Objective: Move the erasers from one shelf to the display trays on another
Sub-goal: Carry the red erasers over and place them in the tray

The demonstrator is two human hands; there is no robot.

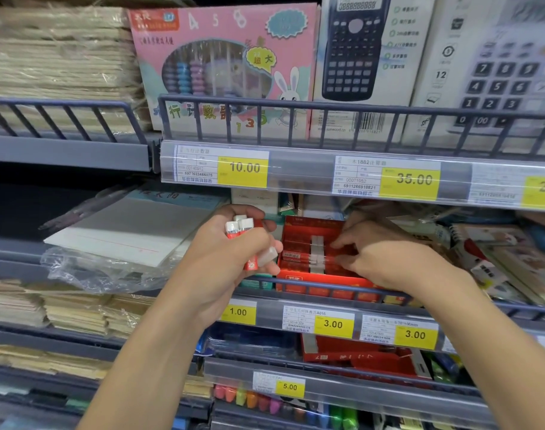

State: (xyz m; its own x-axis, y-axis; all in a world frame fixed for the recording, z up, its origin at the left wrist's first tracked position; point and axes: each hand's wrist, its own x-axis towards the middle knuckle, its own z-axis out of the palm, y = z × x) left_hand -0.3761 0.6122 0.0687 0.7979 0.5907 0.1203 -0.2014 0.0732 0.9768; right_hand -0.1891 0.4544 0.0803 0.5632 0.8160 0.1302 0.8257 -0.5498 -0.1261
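My left hand (234, 243) grips a bunch of white erasers in red sleeves (243, 229), just left of a red display tray (299, 279) on the middle shelf. Rows of the same erasers (317, 252) lie in that tray. My right hand (370, 252) reaches into the tray from the right, its fingertips on the row of erasers; whether it pinches one is not clear. A second red tray (358, 355) sits on the shelf below.
A metal rail (327, 288) runs along the shelf front with yellow price tags (333, 324) under it. Paper pads in plastic (125, 237) lie to the left, notebooks (497, 252) to the right. Calculator boxes (358, 57) and an abacus box (221, 66) stand above.
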